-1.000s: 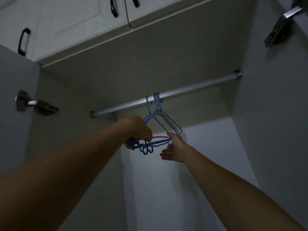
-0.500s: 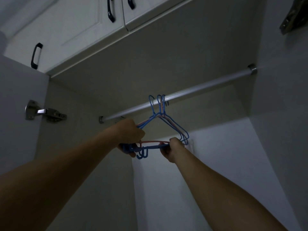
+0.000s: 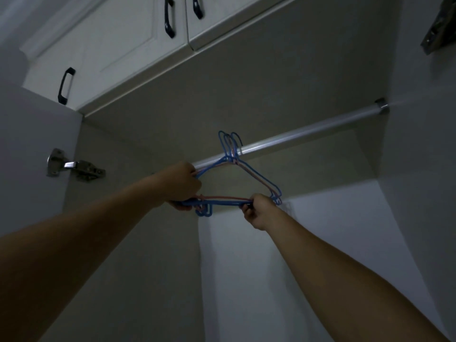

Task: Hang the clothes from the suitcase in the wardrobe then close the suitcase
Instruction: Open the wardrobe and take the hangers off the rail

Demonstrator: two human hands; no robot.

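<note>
Hangers [image 3: 227, 200]: hooks at rail [image 3: 308, 133], bundle below the rail, bottom bar roughly parallel to it | left hand [image 3: 182, 186]: grip held the bundle's left corner | right hand [image 3: 256, 211]: grip pinched the bar's right end | we judged unhooking required an upward lift.

Light: dim and grey-blue everywhere.
Brightest: the pale flat back panel of the wardrobe [image 3: 320, 255], lower right.
Glare: soft shine along the round silver metal rail [image 3: 296, 135].
Edges: wide-angle bending; corners dark, slightly soft.
</note>
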